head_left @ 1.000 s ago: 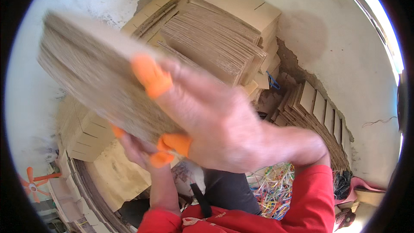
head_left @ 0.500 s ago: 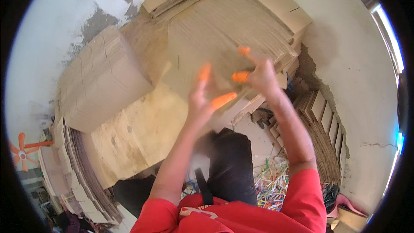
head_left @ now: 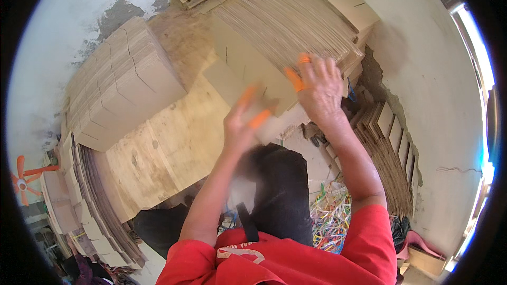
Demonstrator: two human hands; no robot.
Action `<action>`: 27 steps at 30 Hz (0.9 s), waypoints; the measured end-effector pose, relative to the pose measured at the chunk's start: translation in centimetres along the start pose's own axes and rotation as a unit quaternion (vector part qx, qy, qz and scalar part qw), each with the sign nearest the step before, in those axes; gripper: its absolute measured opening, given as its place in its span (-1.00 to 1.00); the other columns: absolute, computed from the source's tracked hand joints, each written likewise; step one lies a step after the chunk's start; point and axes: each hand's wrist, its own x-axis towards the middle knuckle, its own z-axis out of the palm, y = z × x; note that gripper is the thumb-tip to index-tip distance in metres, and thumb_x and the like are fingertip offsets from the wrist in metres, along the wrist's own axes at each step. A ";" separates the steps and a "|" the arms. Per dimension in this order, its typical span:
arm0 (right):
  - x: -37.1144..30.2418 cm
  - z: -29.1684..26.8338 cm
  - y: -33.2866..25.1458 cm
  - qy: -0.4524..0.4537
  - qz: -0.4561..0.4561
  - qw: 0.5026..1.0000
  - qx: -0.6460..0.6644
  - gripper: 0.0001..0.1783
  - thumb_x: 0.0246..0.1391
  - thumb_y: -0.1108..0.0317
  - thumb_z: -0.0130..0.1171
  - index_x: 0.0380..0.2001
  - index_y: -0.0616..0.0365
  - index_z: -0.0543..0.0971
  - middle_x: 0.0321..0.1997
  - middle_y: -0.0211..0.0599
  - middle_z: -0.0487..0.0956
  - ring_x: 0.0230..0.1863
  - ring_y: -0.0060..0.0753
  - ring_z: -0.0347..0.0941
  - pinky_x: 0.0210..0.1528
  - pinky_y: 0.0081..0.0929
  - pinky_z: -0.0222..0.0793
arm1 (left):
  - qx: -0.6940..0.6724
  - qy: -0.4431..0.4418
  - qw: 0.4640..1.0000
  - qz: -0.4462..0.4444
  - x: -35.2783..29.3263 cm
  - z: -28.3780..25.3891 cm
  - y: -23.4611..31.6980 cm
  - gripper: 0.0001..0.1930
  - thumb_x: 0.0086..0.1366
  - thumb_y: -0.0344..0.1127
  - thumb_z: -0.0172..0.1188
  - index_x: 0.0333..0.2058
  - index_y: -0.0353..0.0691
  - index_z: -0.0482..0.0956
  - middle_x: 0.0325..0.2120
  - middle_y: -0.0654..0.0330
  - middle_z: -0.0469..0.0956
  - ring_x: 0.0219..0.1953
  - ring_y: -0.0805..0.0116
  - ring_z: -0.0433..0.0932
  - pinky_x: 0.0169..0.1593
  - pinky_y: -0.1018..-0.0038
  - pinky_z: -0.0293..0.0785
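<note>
My left hand (head_left: 240, 126) is blurred by motion, its orange-covered thumb and finger apart. It hovers over the near side of a stack of cardboard sheets (head_left: 280, 21), and I make out nothing held in it. Beside it, a flat cardboard piece (head_left: 224, 82) lies on the wooden board (head_left: 163, 148) against the stack's front face. At the stack's near right end is my right hand (head_left: 319, 89), fingers stretched out over the sheet edges, thumb and one finger also wrapped in orange. Whether its fingertips touch the sheets I cannot tell.
Another cardboard stack (head_left: 124, 84) stands at the left, with folded cardboard (head_left: 100, 211) below it. More cardboard bundles (head_left: 388, 158) lean by the right wall. Colourful strips (head_left: 330, 216) lie in a heap near my right leg. An orange fan (head_left: 22, 182) is far left.
My right hand has turned and spread its fingers over the stack's near right end. My left hand has shifted slightly left. The flat cardboard piece now shows more plainly.
</note>
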 end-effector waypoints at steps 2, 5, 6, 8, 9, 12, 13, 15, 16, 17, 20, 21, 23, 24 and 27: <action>0.3 0.1 -2.0 -0.065 -0.004 0.998 -0.004 -0.63 -0.05 0.31 0.26 -0.13 0.13 0.51 -0.16 -0.27 0.49 -0.08 -0.18 0.39 -0.11 -0.19 0.35 | 0.047 0.017 0.999 -0.014 -2.6 -2.1 -2.0 -0.42 0.14 -0.42 0.39 0.16 -0.30 0.45 0.00 0.15 0.55 -0.01 0.42 0.52 0.10 0.41 0.45; 0.9 1.2 -2.5 -0.134 0.008 0.988 -0.071 -0.65 -0.02 0.28 0.26 -0.15 0.11 0.47 -0.27 -0.26 0.47 -0.12 -0.15 0.43 -0.22 -0.21 0.39 | 0.046 0.014 0.995 -0.092 -6.3 -5.7 -1.1 -0.51 0.17 -0.45 0.35 0.10 -0.29 0.52 -0.10 0.18 0.60 -0.10 0.45 0.55 0.04 0.46 0.48; 1.4 1.9 -2.3 -0.151 0.016 0.983 -0.105 -0.67 0.00 0.27 0.25 -0.16 0.10 0.46 -0.29 -0.24 0.47 -0.12 -0.13 0.45 -0.25 -0.22 0.40 | 0.033 0.007 0.991 -0.126 -7.4 -7.0 -0.5 -0.54 0.17 -0.47 0.34 0.08 -0.30 0.54 -0.14 0.19 0.61 -0.13 0.47 0.56 0.02 0.48 0.49; 1.9 2.6 -1.6 -0.143 -0.015 0.988 -0.052 -0.72 0.06 0.24 0.22 -0.20 0.10 0.46 -0.27 -0.21 0.50 -0.11 -0.10 0.47 -0.28 -0.18 0.41 | 0.051 0.021 0.988 -0.146 -9.7 -10.1 -1.2 -0.58 0.18 -0.48 0.33 0.05 -0.31 0.56 -0.17 0.21 0.62 -0.16 0.48 0.57 -0.01 0.50 0.49; 2.0 2.7 -1.4 -0.138 -0.030 0.990 -0.026 -0.74 0.08 0.23 0.20 -0.22 0.11 0.45 -0.26 -0.20 0.51 -0.11 -0.08 0.48 -0.29 -0.17 0.42 | 0.059 0.027 0.986 -0.156 -10.8 -11.8 -1.5 -0.60 0.19 -0.49 0.32 0.03 -0.32 0.57 -0.19 0.22 0.62 -0.18 0.48 0.58 -0.02 0.51 0.49; 2.4 2.0 -1.5 -0.149 0.036 0.988 0.035 -0.82 0.12 0.33 0.09 -0.21 0.13 0.45 -0.20 -0.16 0.52 -0.06 -0.08 0.46 -0.24 -0.12 0.44 | 0.083 0.064 0.979 -0.176 -13.1 -16.1 -1.1 -0.64 0.18 -0.42 0.34 -0.03 -0.33 0.61 -0.18 0.16 0.65 -0.16 0.44 0.59 -0.03 0.49 0.51; 2.3 1.8 -1.5 -0.122 0.061 0.990 0.028 -0.80 0.12 0.28 0.10 -0.22 0.11 0.46 -0.20 -0.17 0.54 -0.06 -0.08 0.47 -0.24 -0.11 0.43 | 0.089 0.084 0.979 -0.162 -13.8 -17.5 -1.3 -0.64 0.18 -0.45 0.34 -0.03 -0.35 0.61 -0.18 0.16 0.64 -0.16 0.45 0.58 -0.03 0.49 0.51; 1.6 2.9 -2.1 -0.073 0.110 0.991 0.021 -0.76 0.13 0.18 0.14 -0.22 0.08 0.48 -0.19 -0.19 0.57 -0.05 -0.08 0.48 -0.24 -0.08 0.41 | 0.082 0.119 0.978 -0.152 -14.8 -20.1 -1.8 -0.65 0.17 -0.49 0.33 -0.04 -0.39 0.60 -0.18 0.16 0.63 -0.16 0.46 0.58 -0.03 0.50 0.51; 1.5 3.1 -2.5 -0.068 0.107 0.992 0.007 -0.75 0.12 0.17 0.14 -0.22 0.06 0.50 -0.18 -0.19 0.57 -0.04 -0.08 0.48 -0.21 -0.09 0.41 | 0.074 0.136 0.976 -0.153 -15.0 -21.3 -1.4 -0.65 0.17 -0.51 0.33 -0.04 -0.40 0.60 -0.18 0.15 0.63 -0.16 0.46 0.57 -0.03 0.50 0.50; 1.4 3.3 -2.8 -0.062 0.105 0.993 -0.006 -0.75 0.11 0.16 0.15 -0.22 0.05 0.52 -0.18 -0.19 0.57 -0.03 -0.09 0.47 -0.17 -0.09 0.40 | 0.066 0.152 0.974 -0.153 -15.1 -22.1 -1.1 -0.65 0.17 -0.52 0.32 -0.04 -0.42 0.60 -0.18 0.14 0.63 -0.16 0.46 0.57 -0.03 0.51 0.50; 1.1 3.5 -3.4 -0.065 0.059 0.995 -0.055 -0.82 0.11 0.24 0.10 -0.25 0.05 0.54 -0.20 -0.21 0.55 -0.03 -0.11 0.45 -0.09 -0.13 0.38 | 0.108 0.174 0.967 -0.155 -15.6 -24.3 0.1 -0.66 0.19 -0.53 0.30 -0.04 -0.43 0.59 -0.17 0.13 0.62 -0.16 0.47 0.57 -0.02 0.52 0.49; 1.0 3.6 -3.4 -0.068 0.036 0.994 -0.073 -0.85 0.11 0.29 0.08 -0.27 0.05 0.54 -0.21 -0.21 0.54 -0.04 -0.12 0.44 -0.06 -0.14 0.37 | 0.108 0.178 0.966 -0.155 -15.8 -24.8 0.6 -0.66 0.19 -0.53 0.30 -0.03 -0.43 0.59 -0.17 0.14 0.62 -0.17 0.46 0.57 -0.02 0.52 0.48; 0.9 4.0 -2.1 -0.047 0.054 0.996 -0.061 -0.85 0.07 0.32 0.09 -0.27 0.02 0.57 -0.17 -0.24 0.55 -0.02 -0.12 0.45 -0.07 -0.11 0.39 | 0.103 0.184 0.965 -0.155 -15.9 -25.5 1.2 -0.65 0.19 -0.52 0.31 -0.03 -0.42 0.59 -0.17 0.14 0.62 -0.17 0.46 0.56 -0.01 0.53 0.48; 0.8 4.1 -1.5 -0.037 0.061 0.996 -0.054 -0.84 0.04 0.34 0.10 -0.28 0.01 0.58 -0.14 -0.25 0.56 -0.01 -0.12 0.45 -0.08 -0.09 0.39 | 0.107 0.180 0.965 -0.155 -15.9 -25.9 1.4 -0.64 0.18 -0.50 0.32 -0.02 -0.41 0.59 -0.18 0.14 0.62 -0.17 0.46 0.56 -0.01 0.53 0.48; 1.2 1.7 -3.7 0.072 0.171 0.982 0.025 -0.79 0.00 0.40 0.10 -0.25 -0.03 0.60 -0.07 -0.30 0.57 0.00 -0.09 0.49 -0.11 -0.05 0.42 | 0.131 0.192 0.960 -0.154 -16.9 -27.7 1.4 -0.62 0.17 -0.46 0.34 -0.02 -0.40 0.59 -0.19 0.16 0.63 -0.19 0.47 0.56 -0.01 0.53 0.48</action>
